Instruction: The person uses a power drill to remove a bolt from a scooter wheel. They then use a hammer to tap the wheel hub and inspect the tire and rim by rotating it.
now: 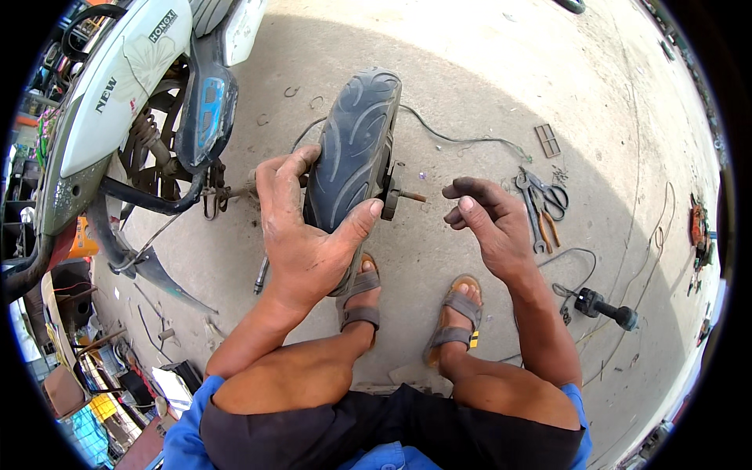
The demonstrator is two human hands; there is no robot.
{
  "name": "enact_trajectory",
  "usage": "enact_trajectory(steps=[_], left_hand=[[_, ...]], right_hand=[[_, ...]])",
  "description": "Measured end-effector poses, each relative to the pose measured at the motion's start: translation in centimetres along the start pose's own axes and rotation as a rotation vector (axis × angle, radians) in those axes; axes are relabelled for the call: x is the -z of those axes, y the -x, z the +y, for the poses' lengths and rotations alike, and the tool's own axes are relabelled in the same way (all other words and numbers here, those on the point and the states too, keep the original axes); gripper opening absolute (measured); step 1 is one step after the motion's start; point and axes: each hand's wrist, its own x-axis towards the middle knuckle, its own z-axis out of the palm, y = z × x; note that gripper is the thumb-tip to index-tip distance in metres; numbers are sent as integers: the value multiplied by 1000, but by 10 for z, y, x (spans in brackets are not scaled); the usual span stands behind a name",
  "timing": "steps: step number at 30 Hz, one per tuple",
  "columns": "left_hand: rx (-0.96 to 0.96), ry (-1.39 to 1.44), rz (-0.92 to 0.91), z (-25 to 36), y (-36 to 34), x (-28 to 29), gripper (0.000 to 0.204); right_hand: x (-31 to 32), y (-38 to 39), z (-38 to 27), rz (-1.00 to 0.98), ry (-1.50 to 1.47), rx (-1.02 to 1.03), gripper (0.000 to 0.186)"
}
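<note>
On the concrete ground (470, 94), betw. the white scooter (133, 94) and the person's knees, we've got a small black-tyred wheel (352, 149), upright w/ a slight lean, tread facing up at us. L hand (301, 227) has it: thumb on the right side of the tyre, fingers round the left, firm hold. R hand (495, 227) sits just beside the axle (411, 196), apart from it; fingers half-curled, thumb near them, narrow gap, nothing seen in the grip.

Progress, our read: partway, wheel work unfinished. Done: tyre is on the wheel, axle sticks out of the hub on the right side. Left, prob.: wheel doesn't look seated in the scooter, and we see no nut on the axle's outer end. Left end is near scooter metalwork; can't tell if they join. Whether the wheel's weight is on the ground, also can't tell (wrist hides the bottom).

Dark cable (462, 140) lies behind the wheel; can't confirm it's connected to anything. Tools idle on the right, none in hand: wrench (531, 215), orange-handled pliers (554, 227), black-handled scissors (558, 202). No fastening under way rn, AFAWCT.
</note>
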Motion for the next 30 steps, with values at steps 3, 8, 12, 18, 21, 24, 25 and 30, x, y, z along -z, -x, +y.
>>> enact_trajectory(steps=[3, 8, 12, 18, 21, 24, 25, 30], left_hand=[[-46, 12, -54, 8, 1, -6, 76], [-161, 90, -129, -1, 6, -14, 76], [67, 118, -95, -39, 21, -22, 57], [595, 189, -172, -135, 82, -63, 40], [747, 260, -226, -151, 96, -78, 35], [823, 279, -250, -160, 106, -96, 36], [842, 271, -253, -157, 106, -104, 36], [912, 236, -294, -145, 104, -139, 40]], right_hand=[[-24, -5, -17, -94, -51, 67, 80], [-55, -4, -28, -24, -156, 229, 84], [-52, 11, -10, 263, -176, 82, 86], [-17, 27, 27, 466, -336, 0, 73], [-9, 41, 37, 516, -488, -63, 63], [16, 61, 73, 523, -546, -97, 61], [24, 65, 82, 544, -558, -115, 61], [61, 82, 124, 599, -629, -226, 62]])
